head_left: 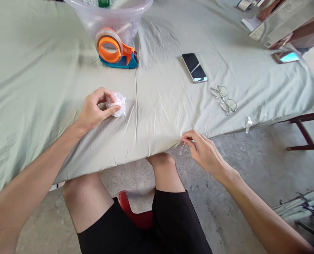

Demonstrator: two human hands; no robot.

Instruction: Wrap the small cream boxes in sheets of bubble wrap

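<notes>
The wad (pixel 117 105) was pinched by the left hand (pixel 95 108), presumably against unfolding; tape (pixel 182 150), likely hung handily at the worktop's (pixel 154 135) near edge, was gripped by the right hand (pixel 203 150).

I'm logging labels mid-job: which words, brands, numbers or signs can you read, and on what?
"MIN" or "NIN", unclear and cut off by the picture's top edge: green label in the plastic tub.
Too small or blurred to read: print on the box at upper right.
None visible: crumpled clear plastic in the left hand.
</notes>
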